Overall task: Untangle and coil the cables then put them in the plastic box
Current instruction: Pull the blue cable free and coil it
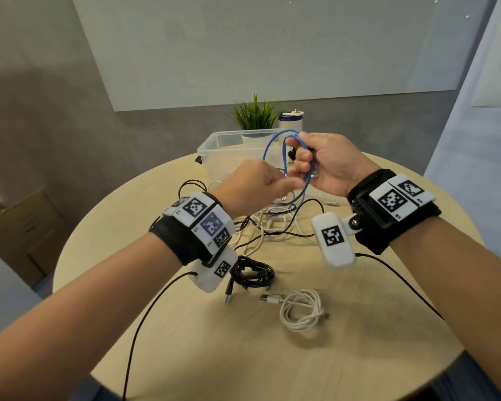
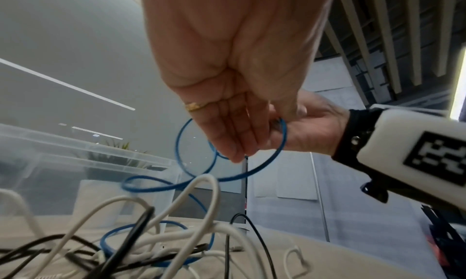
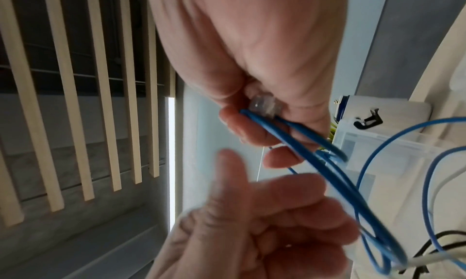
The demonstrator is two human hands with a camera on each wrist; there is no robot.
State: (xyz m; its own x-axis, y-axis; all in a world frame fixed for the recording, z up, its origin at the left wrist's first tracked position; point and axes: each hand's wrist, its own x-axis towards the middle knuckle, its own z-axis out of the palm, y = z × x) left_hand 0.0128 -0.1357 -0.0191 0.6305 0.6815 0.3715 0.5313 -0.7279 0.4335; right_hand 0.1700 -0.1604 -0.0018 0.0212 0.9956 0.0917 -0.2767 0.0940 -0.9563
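Note:
A blue cable (image 1: pixel 272 151) hangs in a few loops above the table, in front of the clear plastic box (image 1: pixel 214 157). My right hand (image 1: pixel 304 166) grips those loops in curled fingers, with the cable's clear plug (image 3: pixel 264 106) against the palm. From the left, my left hand (image 1: pixel 287 185) meets the loops and pinches the blue cable (image 2: pixel 267 163) between thumb and fingers. The cable's tail drops into a tangle of white and black cables (image 1: pixel 266 224) lying under both hands. A coiled black cable (image 1: pixel 252 272) and a coiled white cable (image 1: pixel 301 309) lie nearer to me.
The round wooden table (image 1: pixel 185 328) carries everything. Behind the box stand a potted plant (image 1: pixel 255 117) and a white jar (image 1: pixel 291 120). A cardboard box (image 1: pixel 18 227) sits on the floor at the left. Thin black leads run from my wrist cameras across the table's near part.

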